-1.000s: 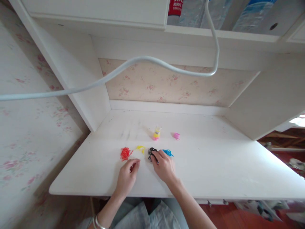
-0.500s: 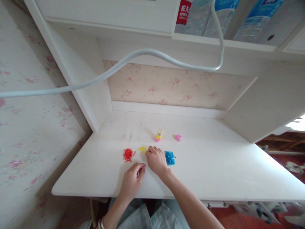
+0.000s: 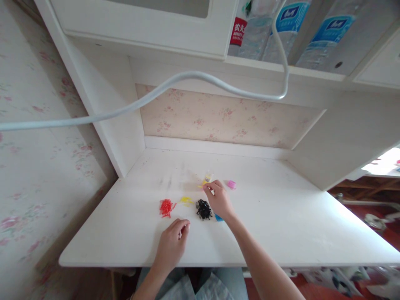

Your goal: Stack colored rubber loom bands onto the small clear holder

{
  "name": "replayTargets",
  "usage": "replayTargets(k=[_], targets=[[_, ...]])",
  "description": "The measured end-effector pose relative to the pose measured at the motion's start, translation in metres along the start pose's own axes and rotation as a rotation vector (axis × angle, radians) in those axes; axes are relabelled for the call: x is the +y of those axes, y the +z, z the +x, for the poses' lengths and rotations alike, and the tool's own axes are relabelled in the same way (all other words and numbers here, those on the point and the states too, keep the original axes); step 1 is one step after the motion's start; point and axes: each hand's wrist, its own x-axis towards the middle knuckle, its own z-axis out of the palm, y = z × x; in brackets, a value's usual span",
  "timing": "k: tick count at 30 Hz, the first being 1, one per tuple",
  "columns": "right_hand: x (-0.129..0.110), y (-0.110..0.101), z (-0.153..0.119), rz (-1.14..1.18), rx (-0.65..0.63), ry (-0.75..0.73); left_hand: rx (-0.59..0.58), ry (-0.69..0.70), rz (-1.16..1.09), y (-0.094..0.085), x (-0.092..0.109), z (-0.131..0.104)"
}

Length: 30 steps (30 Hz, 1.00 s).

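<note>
My right hand (image 3: 218, 199) is raised above the desk, thumb and forefinger pinched on a small yellow rubber band (image 3: 200, 186). Just behind those fingertips stands a small clear bottle (image 3: 207, 178) with yellow bits in it, its lower part covered by the hand. My left hand (image 3: 173, 242) rests near the desk's front edge, fingers curled; whatever they hold is hidden. Between the hands lies a pile of black rubber bands (image 3: 203, 209). A few yellow bands (image 3: 186, 200) and a red pile (image 3: 166, 208) lie to the left. My right wrist partly covers the blue pile (image 3: 218, 217).
A pink cap (image 3: 231, 184) lies right of the bottle on the white desk (image 3: 281, 216). A thick white cable (image 3: 193, 75) crosses above the desk. Water bottles (image 3: 290, 18) stand on the shelf overhead. The wall panel (image 3: 203, 112) closes the back.
My right hand has moved from beside the yellow bands up and right to the bottle, uncovering the black pile and covering much of the blue one. My left hand stays nearly still.
</note>
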Motion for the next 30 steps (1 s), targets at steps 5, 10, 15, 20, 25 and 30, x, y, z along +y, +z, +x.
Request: replayTargets(k=[5,10,15,20,25,30], targets=[[0.012,-0.030,0.030,-0.112,0.140,0.051,0.010,0.009,0.002,-0.001,0.001,-0.001],[0.015,-0.038,0.047,-0.251,0.110,0.025,0.009,0.015,0.005,0.000,0.001,-0.001],[0.010,-0.034,0.052,-0.333,0.068,0.016,0.012,0.019,0.003,0.000,0.001,0.000],[0.014,-0.036,0.048,-0.303,0.123,0.021,-0.009,-0.002,-0.014,0.000,-0.001,0.001],[0.031,-0.036,0.024,-0.166,0.211,0.096,-0.023,-0.014,-0.018,-0.001,-0.002,0.002],[0.066,-0.023,-0.020,-0.020,0.213,0.280,-0.024,0.002,0.000,0.002,-0.004,0.002]])
